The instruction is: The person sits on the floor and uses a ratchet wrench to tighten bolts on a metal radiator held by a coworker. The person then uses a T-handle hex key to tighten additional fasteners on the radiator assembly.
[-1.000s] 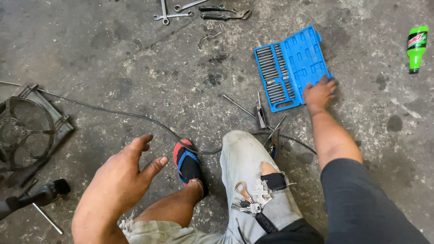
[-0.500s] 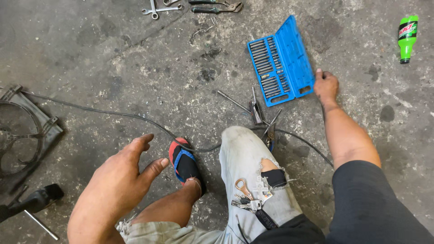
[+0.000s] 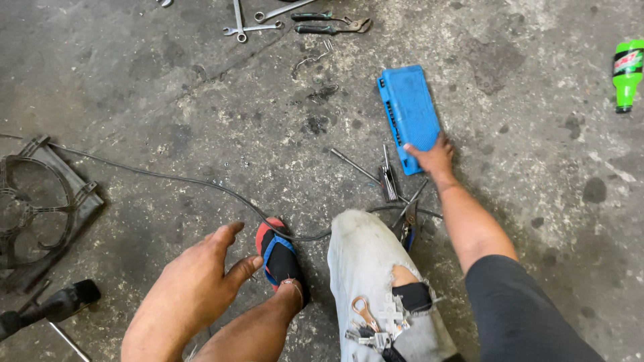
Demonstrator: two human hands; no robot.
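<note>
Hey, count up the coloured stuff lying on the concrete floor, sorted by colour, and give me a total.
Blue: 1, the closed socket case that the right hand rests on.
Green: 1, the plastic bottle at the far right.
Red and black: 1, the sandal beside the left hand.
Black: 1, the fan shroud at the left edge.
Total: 4

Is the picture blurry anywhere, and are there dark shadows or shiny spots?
Head view: soft, even light on the concrete floor, with no hard shadows; the blue case under the right hand looks sharp; the left hand, close to the camera, is a little soft; small glints show on the wrenches and the green bottle.
</note>
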